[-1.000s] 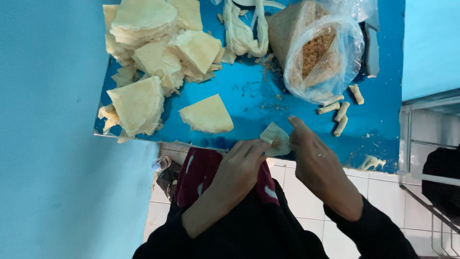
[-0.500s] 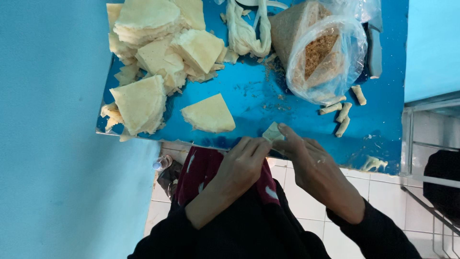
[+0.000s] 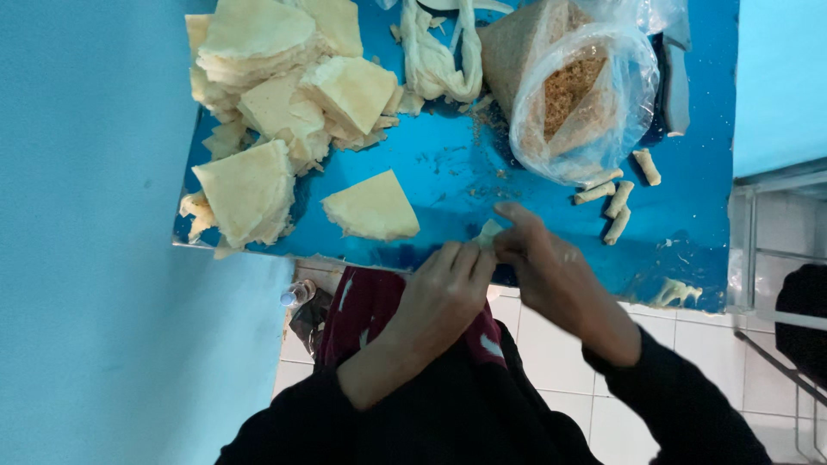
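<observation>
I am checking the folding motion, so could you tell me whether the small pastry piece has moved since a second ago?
Yes. The small pastry piece, pinched by both hands, has shifted left, toward the single pastry triangle, which stays put on the blue table.

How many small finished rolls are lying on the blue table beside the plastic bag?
4. One roll lies right of the plastic bag; three lie below it: one, one and one. The bag may hide more.
</observation>
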Demonstrator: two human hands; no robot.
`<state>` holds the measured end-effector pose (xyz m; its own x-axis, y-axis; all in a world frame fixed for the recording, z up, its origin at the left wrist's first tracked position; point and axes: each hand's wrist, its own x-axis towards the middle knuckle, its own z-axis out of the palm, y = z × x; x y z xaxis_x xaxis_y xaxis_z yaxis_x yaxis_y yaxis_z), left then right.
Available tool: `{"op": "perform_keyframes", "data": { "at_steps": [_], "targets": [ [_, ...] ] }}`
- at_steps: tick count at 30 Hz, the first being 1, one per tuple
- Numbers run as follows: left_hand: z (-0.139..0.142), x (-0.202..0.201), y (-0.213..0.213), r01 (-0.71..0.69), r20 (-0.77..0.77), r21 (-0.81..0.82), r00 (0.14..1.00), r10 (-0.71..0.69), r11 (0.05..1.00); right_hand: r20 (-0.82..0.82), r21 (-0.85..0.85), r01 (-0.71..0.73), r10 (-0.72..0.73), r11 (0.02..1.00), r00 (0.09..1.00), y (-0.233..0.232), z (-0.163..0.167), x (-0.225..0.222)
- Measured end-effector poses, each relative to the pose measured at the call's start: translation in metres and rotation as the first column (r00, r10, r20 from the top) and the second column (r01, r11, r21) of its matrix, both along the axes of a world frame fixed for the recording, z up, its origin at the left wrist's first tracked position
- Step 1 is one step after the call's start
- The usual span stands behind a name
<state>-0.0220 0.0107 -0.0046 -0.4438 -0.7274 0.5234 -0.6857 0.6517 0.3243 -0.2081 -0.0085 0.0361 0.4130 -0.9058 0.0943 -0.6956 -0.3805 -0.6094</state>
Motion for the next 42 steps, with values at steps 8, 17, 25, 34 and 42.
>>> {"op": "perform_keyframes", "data": {
  "at_steps": [8,17,25,34,42],
  "targets": [
    [-0.01,0.005,-0.011,0.086,0.063,0.08,0.994,-0.091,0.993,-0.16,-0.331,-0.068,0.015,0.941,0.987,0.019,-0.017,-0.001],
    [-0.008,0.011,-0.068,0.159,-0.183,0.577,0.981,-0.063,0.801,0.108,0.228,0.072,-0.099,0.971,0.989,-0.02,0.001,0.001],
    [-0.001,0.009,-0.018,0.068,0.077,-0.026,0.995,-0.066,0.997,-0.144,-0.3,-0.058,0.015,0.952,0.989,0.012,-0.02,0.003],
    [0.008,0.014,-0.001,0.081,0.229,-0.022,0.971,-0.074,0.996,-0.003,-0.21,-0.034,0.034,0.977,0.999,0.021,-0.029,-0.009],
    [0.019,0.007,0.022,-0.02,0.583,-0.075,0.811,0.06,0.997,-0.359,-0.361,-0.101,-0.038,0.927,0.933,0.049,-0.01,0.007]
  ]
}}
